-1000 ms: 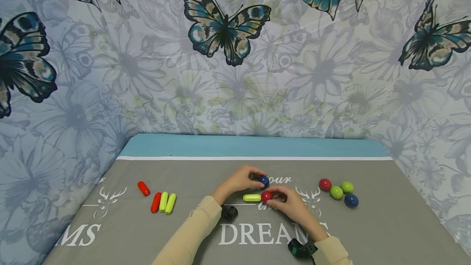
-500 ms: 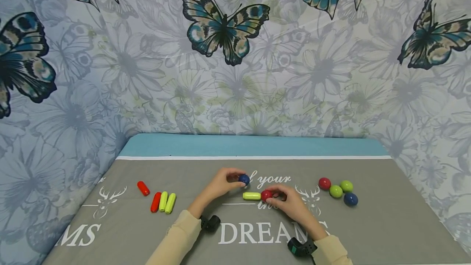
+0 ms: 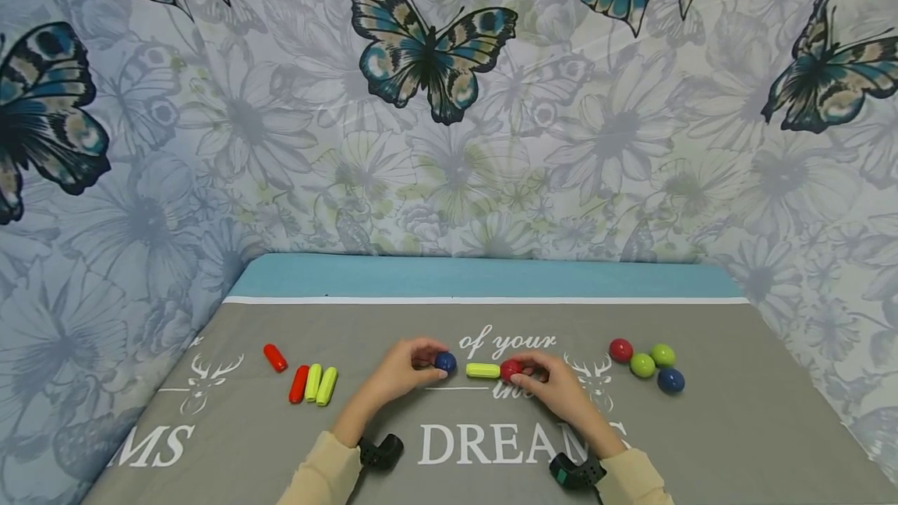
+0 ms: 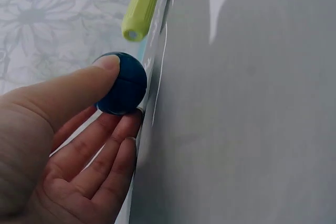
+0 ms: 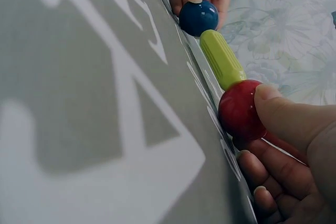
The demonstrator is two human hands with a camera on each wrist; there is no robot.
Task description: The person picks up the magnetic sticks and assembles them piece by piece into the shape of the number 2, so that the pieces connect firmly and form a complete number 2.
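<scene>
In the head view my left hand (image 3: 403,371) pinches a dark blue ball (image 3: 445,363) between thumb and fingers. To its right, my right hand (image 3: 550,386) grips a red ball (image 3: 510,370). A yellow-green ribbed stick (image 3: 483,370) is joined to the red ball and points toward the blue one. The head view shows a gap between the stick's free end and the blue ball. In the left wrist view, that free end of the stick (image 4: 139,14) has a small pale tip, and the thumb lies on top of the blue ball (image 4: 123,85).
Two red sticks (image 3: 298,384) and two yellow-green sticks (image 3: 326,386) lie at the left of the grey printed cloth (image 3: 744,427). At the right sit a red ball (image 3: 620,350), two green balls (image 3: 641,365) and a blue ball (image 3: 670,380).
My left hand has moved left and nearer to me with the blue ball, from behind the red ball to beyond the stick's free end. The right hand has hardly moved.
</scene>
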